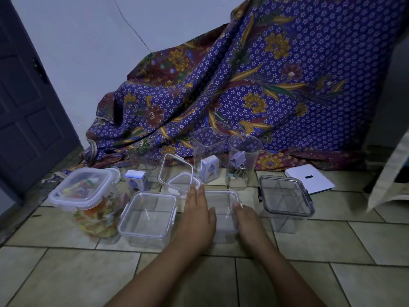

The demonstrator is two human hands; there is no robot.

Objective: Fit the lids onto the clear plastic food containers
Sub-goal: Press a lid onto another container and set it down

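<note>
On the tiled floor, my left hand (197, 214) lies flat on the left side of a clear square container (223, 202), fingers together. My right hand (247, 220) grips that container's right side, thumb on its rim. An open clear container (147, 218) stands just to the left. A loose clear lid (176, 171) leans on another lid (181, 185) behind my left hand. At far left, a lidded container (86, 196) holds colourful pieces. To the right, a dark-lidded divided container (285, 200) stands shut.
A tall square jar (208, 151) with a small box and a round jar (242, 160) with clips stand at the back. A small white box (135, 178), a white flat device (309, 178), a purple patterned cloth (243, 85) and a dark door (26, 107) surround the area.
</note>
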